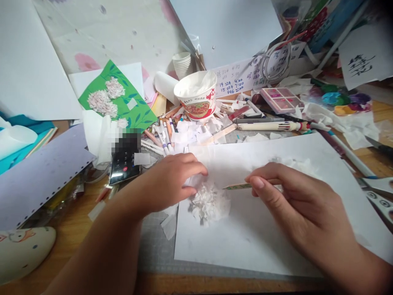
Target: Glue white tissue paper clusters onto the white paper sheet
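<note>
On a large white sheet of paper (pixel 264 246) sits a ruffled cluster of white paper pieces (pixel 205 207). My left hand (pixel 175 178) reaches to the cluster's upper left edge, its thumb and fingers apart with nothing seen between them. A thin green-patterned pointed stick (pixel 236 186) is pinched between the thumb and fingers of my right hand (pixel 294 205), its tip pointing left, just above the right side of the cluster. Another pale ruffled cluster (pixel 296 166) lies behind my right hand, partly hidden.
A paper bowl (pixel 196 96) stands behind the sheet among scattered markers and paper scraps. A phone (pixel 125 157) and a green card with ruffled flowers (pixel 135 112) are at left. Scissors (pixel 380 196) lie at the right edge, beyond a palette box (pixel 281 99). A white rounded object (pixel 29 250) is at lower left.
</note>
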The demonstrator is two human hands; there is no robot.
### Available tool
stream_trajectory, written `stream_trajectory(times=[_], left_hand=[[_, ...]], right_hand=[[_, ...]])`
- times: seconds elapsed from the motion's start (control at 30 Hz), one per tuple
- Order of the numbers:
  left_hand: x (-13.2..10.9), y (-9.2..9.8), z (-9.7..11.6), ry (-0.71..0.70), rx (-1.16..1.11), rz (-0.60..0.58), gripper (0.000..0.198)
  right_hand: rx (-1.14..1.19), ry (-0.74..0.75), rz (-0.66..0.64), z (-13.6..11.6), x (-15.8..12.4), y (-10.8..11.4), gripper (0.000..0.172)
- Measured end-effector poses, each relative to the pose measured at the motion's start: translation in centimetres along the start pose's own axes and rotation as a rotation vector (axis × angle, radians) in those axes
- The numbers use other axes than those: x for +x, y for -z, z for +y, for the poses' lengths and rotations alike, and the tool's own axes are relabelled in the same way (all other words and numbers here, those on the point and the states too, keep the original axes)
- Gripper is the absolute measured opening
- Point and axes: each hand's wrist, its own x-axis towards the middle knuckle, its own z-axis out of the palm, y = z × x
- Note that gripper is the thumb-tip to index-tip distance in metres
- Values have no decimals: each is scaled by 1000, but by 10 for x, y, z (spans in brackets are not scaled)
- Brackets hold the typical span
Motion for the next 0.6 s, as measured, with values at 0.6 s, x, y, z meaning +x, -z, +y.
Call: stream_trajectory(times=[0.6], left_hand=[[9,-2,10,68,-92,316,11]], right_hand=[[28,42,-208,1,1,-2,13]])
